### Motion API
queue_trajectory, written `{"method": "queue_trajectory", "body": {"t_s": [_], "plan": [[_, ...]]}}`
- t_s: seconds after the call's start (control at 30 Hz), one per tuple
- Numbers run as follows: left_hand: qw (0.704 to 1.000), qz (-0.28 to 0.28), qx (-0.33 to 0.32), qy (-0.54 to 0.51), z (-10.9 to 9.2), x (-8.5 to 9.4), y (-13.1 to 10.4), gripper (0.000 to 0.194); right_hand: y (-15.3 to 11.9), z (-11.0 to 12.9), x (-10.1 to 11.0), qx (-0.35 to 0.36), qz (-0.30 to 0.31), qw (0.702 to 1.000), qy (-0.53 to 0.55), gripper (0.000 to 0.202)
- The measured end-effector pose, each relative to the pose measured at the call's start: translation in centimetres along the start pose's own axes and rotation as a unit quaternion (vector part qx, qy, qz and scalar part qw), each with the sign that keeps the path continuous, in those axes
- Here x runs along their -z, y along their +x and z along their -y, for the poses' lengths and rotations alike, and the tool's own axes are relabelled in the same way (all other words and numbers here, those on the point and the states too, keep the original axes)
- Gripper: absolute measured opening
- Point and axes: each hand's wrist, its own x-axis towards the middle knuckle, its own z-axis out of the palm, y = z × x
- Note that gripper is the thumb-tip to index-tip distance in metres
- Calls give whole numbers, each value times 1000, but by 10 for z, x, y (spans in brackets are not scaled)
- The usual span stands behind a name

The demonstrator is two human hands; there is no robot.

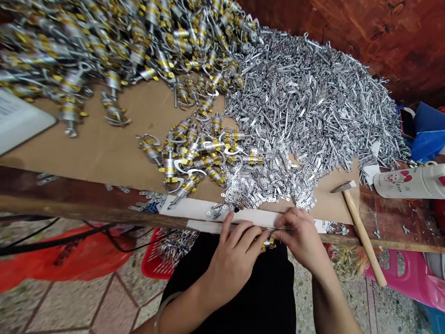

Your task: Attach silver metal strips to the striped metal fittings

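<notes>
At the front edge of the bench, my left hand (pixel 236 260) is curled round a small metal part with yellow bands (pixel 269 243), which shows partly between the hands. My right hand (pixel 304 236) pinches at the right end of the same part; its fingertips hide what they grip. Both hands rest by a white strip (pixel 194 207) along the edge. Small flat metal plates (pixel 216 211) lie on that strip, left of my hands. Beyond them is a cluster of silver and yellow assemblies (pixel 191 155).
A large heap of loose metal pins and plates (pixel 299 102) covers the back right. More assemblies (pixel 139 41) are piled back left. A hammer (pixel 363 232) overhangs the front edge at right, near a white bottle (pixel 406 182). A red basket (pixel 153 260) stands below.
</notes>
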Motion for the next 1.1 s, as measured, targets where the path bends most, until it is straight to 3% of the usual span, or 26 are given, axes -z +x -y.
{"method": "queue_trajectory", "body": {"t_s": [0.1, 0.17, 0.3, 0.5, 0.67, 0.8, 0.97, 1.1], "plan": [[999, 13, 22, -26, -3, 4, 3, 22, 23, -8, 12, 71, -10, 997, 23, 10], [999, 13, 24, -41, -2, 5, 4, 22, 40, -13, 16, 127, -33, 991, -21, 14], [996, -18, 32, -83, 0, 5, 3, 18, 57, -16, 20, 185, -13, 978, -92, 16], [991, -48, 36, -116, -1, 4, 3, 12, 19, -4, 27, 126, 4, 992, 32, 15], [993, -46, 32, -105, -1, 6, 3, 13, -13, 5, 4, 112, 36, 992, 39, 14], [990, -61, 38, -123, -1, 4, 1, 11, -8, 10, -9, 75, 12, 997, 5, 12], [993, -59, 13, -102, 1, 3, -1, 10, 6, 14, -4, -2, 82, 997, 6, 16], [992, -65, -21, -107, 3, 2, -3, 13, 1, 17, -6, 17, 61, 996, -66, 15]]}}
